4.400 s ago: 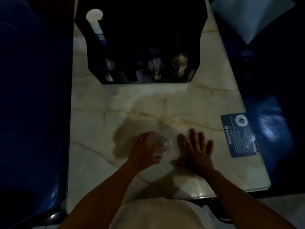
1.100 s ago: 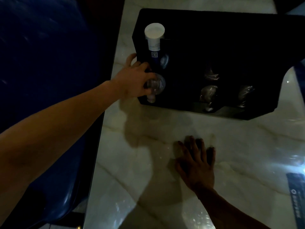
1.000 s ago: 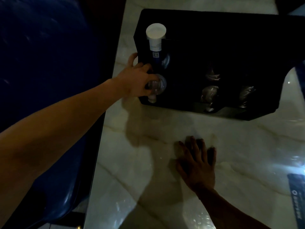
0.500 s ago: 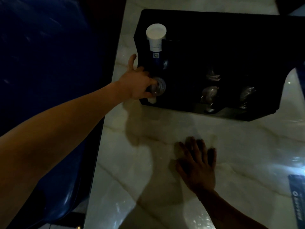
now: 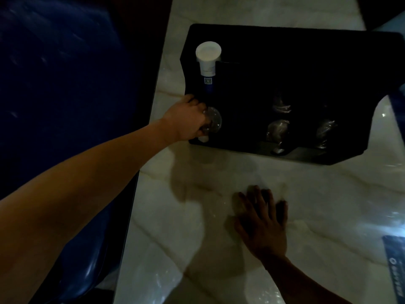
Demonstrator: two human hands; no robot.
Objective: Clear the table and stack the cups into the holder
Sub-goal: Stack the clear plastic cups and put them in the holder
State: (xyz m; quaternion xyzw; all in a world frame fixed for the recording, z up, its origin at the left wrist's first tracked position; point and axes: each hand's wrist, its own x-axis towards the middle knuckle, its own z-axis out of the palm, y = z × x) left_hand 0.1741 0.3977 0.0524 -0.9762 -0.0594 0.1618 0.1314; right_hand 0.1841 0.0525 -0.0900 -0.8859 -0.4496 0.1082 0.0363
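- Two bare hands are in view above a pale marble table (image 5: 306,194) with brown veins; the room is dark.
- The left hand (image 5: 186,121) reaches to the black holder (image 5: 306,62) at the far side; its fingers are closed around a clear cup (image 5: 213,121) at the holder's front left slot.
- Behind this cup, a white and blue stack of cups (image 5: 208,64) stands out of the holder.
- More clear cups (image 5: 277,132) sit in the slots to the right.
- The right hand (image 5: 263,224) lies flat on the table, fingers spread and holding nothing.
- A blue seat (image 5: 54,84) is left of the table; a blue card (image 5: 396,266) lies at the right edge.
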